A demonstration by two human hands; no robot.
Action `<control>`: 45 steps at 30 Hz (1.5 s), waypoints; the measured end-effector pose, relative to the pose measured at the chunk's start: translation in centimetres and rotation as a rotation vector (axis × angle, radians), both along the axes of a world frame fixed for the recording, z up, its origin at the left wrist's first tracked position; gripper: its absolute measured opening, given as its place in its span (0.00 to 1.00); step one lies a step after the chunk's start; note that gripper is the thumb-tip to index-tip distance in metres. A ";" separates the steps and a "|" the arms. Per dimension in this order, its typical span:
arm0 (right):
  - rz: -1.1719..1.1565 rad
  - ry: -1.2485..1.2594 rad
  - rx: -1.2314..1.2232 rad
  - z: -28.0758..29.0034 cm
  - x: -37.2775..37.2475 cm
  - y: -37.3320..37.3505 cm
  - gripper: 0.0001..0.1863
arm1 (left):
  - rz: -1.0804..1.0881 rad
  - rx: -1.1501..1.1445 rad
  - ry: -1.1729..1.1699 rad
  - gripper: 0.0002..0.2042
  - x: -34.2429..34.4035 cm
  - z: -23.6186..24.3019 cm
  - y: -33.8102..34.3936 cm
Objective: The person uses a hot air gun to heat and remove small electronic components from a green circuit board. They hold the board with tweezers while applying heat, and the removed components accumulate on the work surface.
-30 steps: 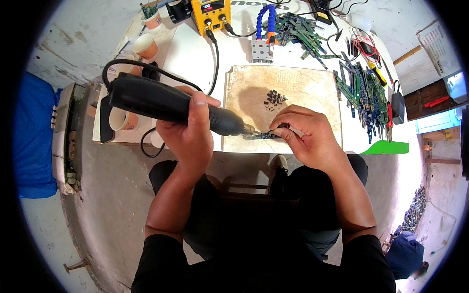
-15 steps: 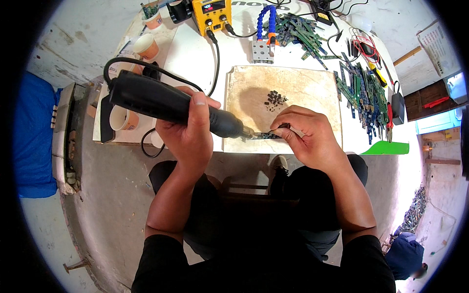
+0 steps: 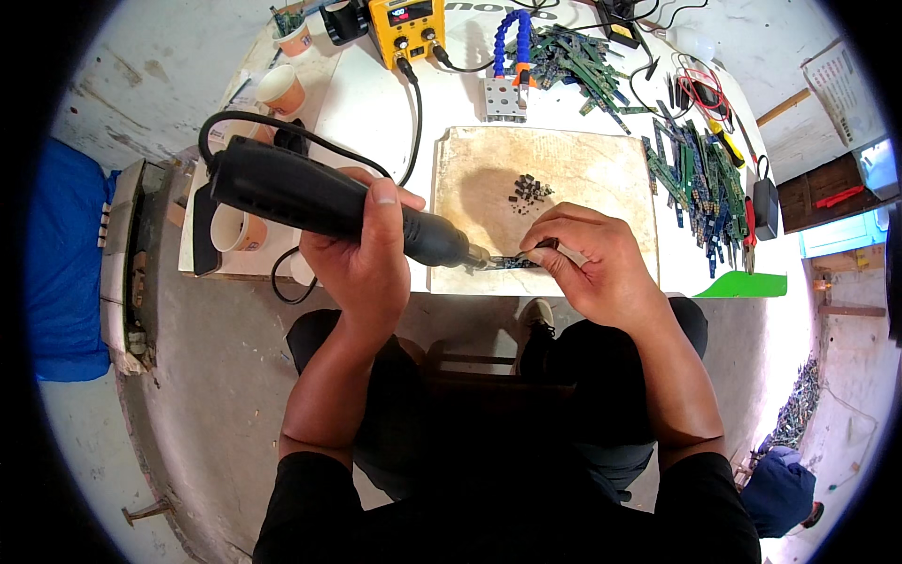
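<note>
the left hand [image 3: 362, 244] is wrapped around a black heat gun [image 3: 291, 193], thumb laid across its near side and fingers curled about the far side. its forearm comes up from the lower edge, leaning slightly right, and the gun slants down rightward to its nozzle. the right forearm leans inward, with that hand [image 3: 597, 258] bent left over a tan board [image 3: 592, 169]; thumb and forefinger pinch a small dark tool [image 3: 547, 243], mostly hidden by the fingers. a circuit strip [image 3: 515, 263] lies near the board's front edge, between nozzle and right fingertips; whether the nozzle touches it, i cannot tell. small black chips [image 3: 531, 191] sit beyond.
</note>
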State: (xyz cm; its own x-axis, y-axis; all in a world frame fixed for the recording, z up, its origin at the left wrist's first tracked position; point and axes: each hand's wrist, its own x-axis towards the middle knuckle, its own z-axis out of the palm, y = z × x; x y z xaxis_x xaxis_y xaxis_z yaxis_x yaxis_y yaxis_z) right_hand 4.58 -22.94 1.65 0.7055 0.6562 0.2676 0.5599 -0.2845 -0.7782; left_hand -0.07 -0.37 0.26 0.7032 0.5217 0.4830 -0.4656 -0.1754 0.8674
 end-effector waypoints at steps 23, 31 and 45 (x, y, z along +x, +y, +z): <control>0.005 -0.032 0.031 -0.3 0.0 0.2 0.06 | -0.023 -0.120 0.032 0.05 -0.2 0.5 -0.1; 0.007 -0.077 0.067 -0.7 0.1 0.2 0.03 | -0.050 -0.146 -0.036 0.05 0.0 0.2 0.0; 0.033 -0.131 0.042 -1.5 0.4 0.2 0.05 | -0.057 -0.130 -0.122 0.07 0.4 -0.8 0.5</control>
State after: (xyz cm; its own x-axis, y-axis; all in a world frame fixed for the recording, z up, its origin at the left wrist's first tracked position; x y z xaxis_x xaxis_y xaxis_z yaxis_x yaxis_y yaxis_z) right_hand 4.96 -22.70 0.19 0.6408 0.6648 0.3839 0.6662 -0.2331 -0.7084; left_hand 0.38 0.16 -0.53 0.6739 0.5465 0.4971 -0.5743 -0.0358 0.8179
